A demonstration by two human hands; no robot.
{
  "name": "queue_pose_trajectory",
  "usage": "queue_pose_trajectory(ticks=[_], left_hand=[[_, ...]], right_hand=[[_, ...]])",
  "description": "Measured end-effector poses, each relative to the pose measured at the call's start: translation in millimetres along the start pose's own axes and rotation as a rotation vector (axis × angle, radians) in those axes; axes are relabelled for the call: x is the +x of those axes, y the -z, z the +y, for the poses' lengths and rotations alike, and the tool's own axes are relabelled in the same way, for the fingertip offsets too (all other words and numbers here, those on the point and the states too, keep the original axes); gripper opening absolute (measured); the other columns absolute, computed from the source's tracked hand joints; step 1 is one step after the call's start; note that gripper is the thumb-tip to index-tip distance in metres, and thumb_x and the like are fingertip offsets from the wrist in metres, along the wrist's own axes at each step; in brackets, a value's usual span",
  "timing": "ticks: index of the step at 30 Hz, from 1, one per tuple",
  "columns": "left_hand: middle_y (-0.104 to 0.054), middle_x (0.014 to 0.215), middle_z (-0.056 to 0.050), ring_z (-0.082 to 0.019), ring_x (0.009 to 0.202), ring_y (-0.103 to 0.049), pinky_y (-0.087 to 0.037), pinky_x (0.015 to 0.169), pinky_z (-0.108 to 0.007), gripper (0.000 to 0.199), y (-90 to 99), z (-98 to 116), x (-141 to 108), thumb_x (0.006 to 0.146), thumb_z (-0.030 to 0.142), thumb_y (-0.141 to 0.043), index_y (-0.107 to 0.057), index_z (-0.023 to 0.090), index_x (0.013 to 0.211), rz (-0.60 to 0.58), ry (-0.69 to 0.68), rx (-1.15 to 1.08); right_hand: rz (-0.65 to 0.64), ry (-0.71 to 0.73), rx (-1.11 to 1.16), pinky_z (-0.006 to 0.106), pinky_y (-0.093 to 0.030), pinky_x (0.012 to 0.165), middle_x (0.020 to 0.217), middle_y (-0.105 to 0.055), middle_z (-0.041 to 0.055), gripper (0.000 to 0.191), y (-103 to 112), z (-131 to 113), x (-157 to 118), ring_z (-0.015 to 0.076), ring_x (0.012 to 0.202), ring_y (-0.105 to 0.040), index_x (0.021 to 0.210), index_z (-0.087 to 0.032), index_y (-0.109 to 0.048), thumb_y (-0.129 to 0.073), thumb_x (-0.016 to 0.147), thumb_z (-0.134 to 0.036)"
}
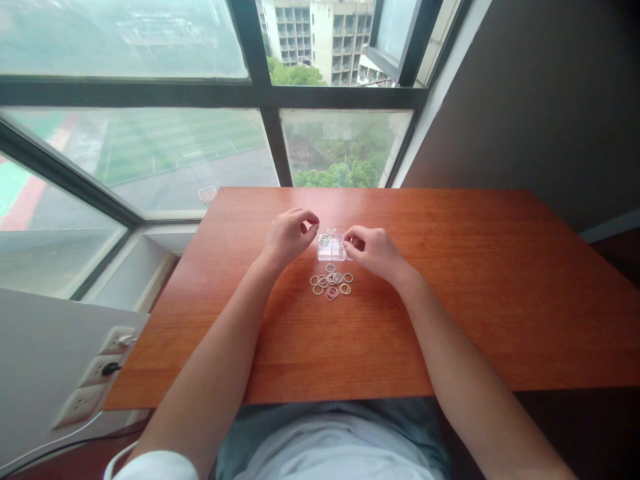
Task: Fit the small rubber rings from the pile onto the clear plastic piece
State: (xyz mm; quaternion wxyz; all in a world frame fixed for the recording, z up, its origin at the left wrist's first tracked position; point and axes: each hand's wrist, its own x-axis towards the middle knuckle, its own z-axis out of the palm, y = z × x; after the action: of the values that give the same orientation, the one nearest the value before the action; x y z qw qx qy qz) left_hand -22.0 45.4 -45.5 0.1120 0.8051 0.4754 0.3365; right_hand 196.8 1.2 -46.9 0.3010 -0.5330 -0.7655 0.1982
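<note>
White shirt point(335, 453), flat rings point(333, 279), clear box point(331, 254), front edge point(331, 259) running crosswise

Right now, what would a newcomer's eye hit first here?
Probably the loose cluster of thin pale and pinkish rings, near the middle of the red-brown table. Just beyond them, a small clear box sits between the left hand and the right hand. Then the big windows past the table's far edge, looking down on a green field.

Box point(331, 253) made of clear, glossy plastic. Table point(500, 287) surfaced in smooth wood grain, light sheen. Shirt point(340, 450) made of matt cloth.
</note>
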Motion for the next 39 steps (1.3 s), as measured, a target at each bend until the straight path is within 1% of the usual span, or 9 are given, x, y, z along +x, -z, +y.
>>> queue_pose_trajectory(ticks=[4, 8, 12, 19, 27, 30, 35, 37, 39], left_hand=[[-0.07, 0.086, -0.004, -0.013, 0.066, -0.063, -0.048, 0.062, -0.024, 0.013, 0.8, 0.5, 0.0, 0.082, 0.022, -0.058, -0.07, 0.018, 0.086, -0.001, 0.005, 0.001], [-0.07, 0.086, -0.004, -0.013, 0.066, -0.063, -0.048, 0.062, -0.024, 0.013, 1.3, 1.0, -0.1, 0.082, 0.022, -0.058, -0.07, 0.018, 0.086, -0.003, 0.005, 0.0], [-0.07, 0.086, -0.004, -0.013, 0.065, -0.063, -0.047, 0.061, -0.024, 0.013, 1.2, 1.0, 0.2, 0.082, 0.021, -0.058, -0.07, 0.018, 0.086, 0.0, 0.005, -0.009], [-0.071, 0.086, -0.005, -0.013, 0.066, -0.063, -0.047, 0.061, -0.024, 0.012, 1.7, 2.5, 0.7, 0.082, 0.021, -0.059, -0.07, 0.017, 0.085, -0.015, 0.009, -0.006], [-0.071, 0.084, -0.004, -0.013, 0.066, -0.063, -0.048, 0.06, -0.024, 0.013, 0.5, 1.0, 0.7, 0.082, 0.02, -0.059, -0.07, 0.017, 0.085, -0.008, -0.002, -0.002], [-0.071, 0.084, -0.004, -0.013, 0.065, -0.063, -0.048, 0.06, -0.023, 0.012, 0.5, 0.4, 0.6, 0.081, 0.02, -0.059, -0.071, 0.018, 0.085, -0.006, -0.003, -0.002], [-0.071, 0.084, -0.004, -0.013, 0.066, -0.063, -0.049, 0.062, -0.024, 0.013, 0.0, -0.1, -0.1, 0.082, 0.02, -0.059, -0.07, 0.018, 0.087, -0.004, -0.017, -0.004], [-0.071, 0.084, -0.004, -0.013, 0.066, -0.063, -0.049, 0.062, -0.024, 0.013, -0.4, -0.5, -0.1, 0.082, 0.02, -0.059, -0.07, 0.018, 0.087, -0.007, -0.021, -0.005], [-0.071, 0.085, -0.004, -0.013, 0.066, -0.063, -0.049, 0.062, -0.024, 0.012, -0.6, -1.1, 0.0, 0.082, 0.02, -0.059, -0.07, 0.018, 0.087, -0.007, -0.018, -0.006]], right_hand=[[-0.077, 0.063, 0.047, 0.022, -0.035, 0.058, 0.063, -0.063, -0.0028, 0.01, 1.0, -4.6, -3.0, 0.0095, 0.056, -0.052, 0.083, -0.019, -0.071, -0.061, 0.08, -0.019], [-0.258, 0.144, 0.059, 0.021, -0.034, 0.057, 0.062, -0.062, -0.0036, 0.015, 2.2, -12.3, -7.8, 0.0083, 0.055, -0.05, 0.084, -0.02, -0.074, -0.061, 0.079, -0.015], [-0.382, 0.126, 0.026, 0.021, -0.035, 0.057, 0.065, -0.065, -0.0027, 0.024, 3.1, -16.0, -10.3, 0.0091, 0.058, -0.053, 0.085, -0.021, -0.076, -0.057, 0.076, -0.009], [-0.441, 0.096, -0.066, 0.023, -0.032, 0.054, 0.067, -0.068, -0.0004, 0.018, 2.1, -12.4, -8.4, 0.0121, 0.062, -0.055, 0.074, -0.021, -0.072, -0.059, 0.072, -0.008], [-0.467, 0.08, -0.055, 0.023, -0.032, 0.056, 0.067, -0.066, -0.0002, 0.015, 1.6, -13.0, -8.2, 0.011, 0.062, -0.053, 0.073, -0.02, -0.071, -0.059, 0.074, -0.011], [-0.371, 0.089, 0.037, 0.022, -0.032, 0.055, 0.062, -0.062, -0.0023, 0.011, 3.4, -13.0, -7.2, 0.0092, 0.058, -0.05, 0.076, -0.018, -0.071, -0.06, 0.076, -0.014], [0.071, 0.044, 0.148, 0.022, -0.034, 0.055, 0.058, -0.055, -0.0042, 0.011, 8.0, -7.3, -2.5, 0.0085, 0.053, -0.046, 0.083, -0.017, -0.07, -0.063, 0.082, -0.026], [0.133, 0.03, 0.141, 0.022, -0.034, 0.055, 0.058, -0.055, -0.0041, 0.012, 7.8, -3.6, -0.9, 0.0087, 0.053, -0.046, 0.083, -0.017, -0.069, -0.064, 0.082, -0.027], [0.127, 0.024, 0.113, 0.022, -0.034, 0.055, 0.057, -0.055, -0.0041, 0.011, 6.5, -0.9, -0.1, 0.0089, 0.053, -0.046, 0.082, -0.017, -0.069, -0.065, 0.081, -0.027]])
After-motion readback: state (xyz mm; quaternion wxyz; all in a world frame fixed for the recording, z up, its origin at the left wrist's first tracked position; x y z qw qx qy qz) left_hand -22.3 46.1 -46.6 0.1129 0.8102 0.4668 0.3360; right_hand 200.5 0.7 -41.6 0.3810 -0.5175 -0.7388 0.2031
